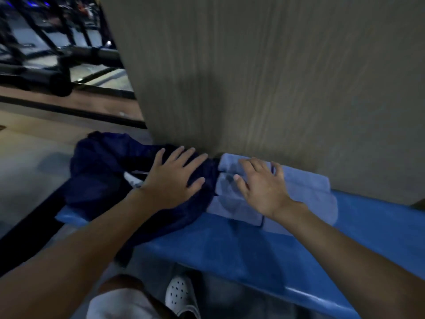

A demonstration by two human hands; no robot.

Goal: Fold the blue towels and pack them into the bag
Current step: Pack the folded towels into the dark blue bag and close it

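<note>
Down at the near edge of the view a white perforated shoe [179,293] stood below the blue bench [253,254], and both bare forearms reached out over its seat. On the bench my left hand [174,173] lay flat on the dark navy bag [103,171], fingers straight and spread, holding nothing. My right hand [259,183] was spread wide over the light-blue towels [310,192], fingers a little bent and gripping nothing (from the feed I could not tell whether the palm pressed down or only the fingertips touched).

The towels lay folded on the seat, against the wall panel [253,77] behind and touching the bag's right edge. None of them was in the bag. I judged the step in hand to be getting the folded stack across into it.

To do that well I would have found the bag's mouth first, since the crumpled cloth hid it from me. The left hand should have lifted one lip and held it wide rather than pressing the bag shut. The right should have slid under the whole stack so the folds did not spill, then fed it in flat. Soft cloth sags, so a grip at one corner risked undoing the folds.

Farther off, beyond the panel's left side, dark gym machines [46,42] stood on the floor
</note>
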